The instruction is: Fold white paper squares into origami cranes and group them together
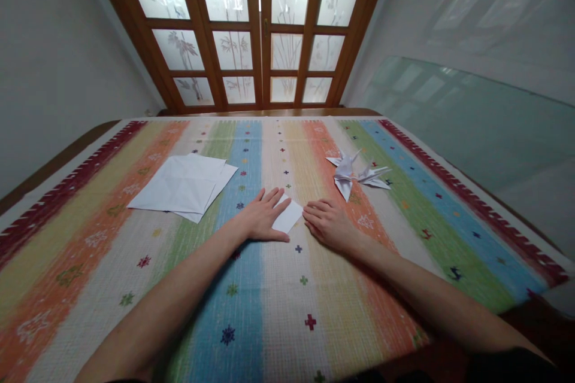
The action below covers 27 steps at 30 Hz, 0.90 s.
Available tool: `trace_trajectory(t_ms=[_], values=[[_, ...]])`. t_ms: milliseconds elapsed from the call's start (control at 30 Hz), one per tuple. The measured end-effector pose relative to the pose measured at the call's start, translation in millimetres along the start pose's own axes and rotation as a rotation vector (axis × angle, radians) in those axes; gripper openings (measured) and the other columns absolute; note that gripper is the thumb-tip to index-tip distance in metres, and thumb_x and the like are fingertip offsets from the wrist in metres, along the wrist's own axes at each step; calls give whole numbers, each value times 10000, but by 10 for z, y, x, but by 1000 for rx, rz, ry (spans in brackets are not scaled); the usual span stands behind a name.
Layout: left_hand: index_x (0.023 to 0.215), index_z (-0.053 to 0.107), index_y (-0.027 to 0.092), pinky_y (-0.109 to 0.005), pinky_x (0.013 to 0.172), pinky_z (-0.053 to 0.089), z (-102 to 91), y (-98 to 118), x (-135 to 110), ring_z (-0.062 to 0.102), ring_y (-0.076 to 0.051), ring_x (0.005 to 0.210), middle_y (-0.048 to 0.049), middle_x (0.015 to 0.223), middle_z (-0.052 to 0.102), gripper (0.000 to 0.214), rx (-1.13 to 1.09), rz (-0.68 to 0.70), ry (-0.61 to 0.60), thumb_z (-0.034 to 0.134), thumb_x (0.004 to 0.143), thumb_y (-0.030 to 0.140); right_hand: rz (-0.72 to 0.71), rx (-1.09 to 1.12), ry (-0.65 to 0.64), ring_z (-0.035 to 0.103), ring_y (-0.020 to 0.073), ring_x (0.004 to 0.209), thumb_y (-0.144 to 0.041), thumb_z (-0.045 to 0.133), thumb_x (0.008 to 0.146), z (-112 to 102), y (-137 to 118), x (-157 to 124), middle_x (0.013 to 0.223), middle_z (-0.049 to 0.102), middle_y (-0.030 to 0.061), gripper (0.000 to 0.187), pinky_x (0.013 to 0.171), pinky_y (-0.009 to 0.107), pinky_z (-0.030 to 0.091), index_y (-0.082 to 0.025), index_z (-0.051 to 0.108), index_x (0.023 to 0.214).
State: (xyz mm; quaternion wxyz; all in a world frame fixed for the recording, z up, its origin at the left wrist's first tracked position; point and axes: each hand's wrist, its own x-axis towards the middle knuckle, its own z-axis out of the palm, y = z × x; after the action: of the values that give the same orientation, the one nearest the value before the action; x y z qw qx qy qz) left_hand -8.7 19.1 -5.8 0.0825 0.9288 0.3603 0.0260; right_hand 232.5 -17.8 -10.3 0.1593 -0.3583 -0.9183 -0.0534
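A small folded piece of white paper (288, 216) lies on the striped tablecloth in front of me. My left hand (265, 215) rests flat over its left part, fingers spread, hiding that side. At the paper's right corner, my right hand (327, 222) has its fingers curled together, with the corner at the fingertips. The right thumb is mostly hidden. Two folded white paper cranes (345, 169) sit close together beyond my right hand. To the left, beyond my left forearm, is a stack of white paper sheets (179, 182), its layers slightly fanned out.
A tablecloth (278, 311) with coloured stripes and small printed figures covers the table. Wooden doors (260, 30) with patterned glass panes stand past the far edge. Pale walls rise on both sides, and a greenish glossy panel (471, 125) runs along the right one.
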Motion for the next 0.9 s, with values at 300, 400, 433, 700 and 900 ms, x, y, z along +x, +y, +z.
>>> trace_trajectory(t_ms=[300,400,433,700,900], values=[[1481,296,141,-563,1156,124,135,26,47,189,-364,1461,-241,1556,247,1002,-43,-105,101,498,738,782,-78,50,18,613,227,985,-193,464,955,-36,40,164,1114,696,106,238,843,376,425,-197,658,1092],[1495,243,110,-567,1151,158,137,36,71,201,-377,1454,-250,1539,283,998,-97,-186,134,501,766,741,-194,-25,-94,607,210,871,-196,476,951,-33,86,292,966,715,92,211,771,343,418,-187,677,1015],[1498,230,108,-574,1148,167,127,34,67,203,-384,1451,-248,1534,296,993,-119,-209,139,506,771,726,-201,-48,-114,602,208,830,-184,484,943,-23,113,330,897,715,91,205,746,339,416,-179,686,972],[1505,212,180,-572,1157,162,57,-89,-127,202,-382,1453,-221,1561,251,1100,-172,-183,194,667,653,708,-15,286,150,662,193,870,-112,554,859,194,447,529,998,730,94,195,775,336,501,-195,721,912],[1505,209,176,-570,1150,180,52,-48,-159,214,-365,1454,-243,1564,219,1121,-187,-164,181,702,637,687,171,497,246,662,200,1034,-89,504,846,291,434,649,1152,695,105,300,904,393,517,-197,695,1050]])
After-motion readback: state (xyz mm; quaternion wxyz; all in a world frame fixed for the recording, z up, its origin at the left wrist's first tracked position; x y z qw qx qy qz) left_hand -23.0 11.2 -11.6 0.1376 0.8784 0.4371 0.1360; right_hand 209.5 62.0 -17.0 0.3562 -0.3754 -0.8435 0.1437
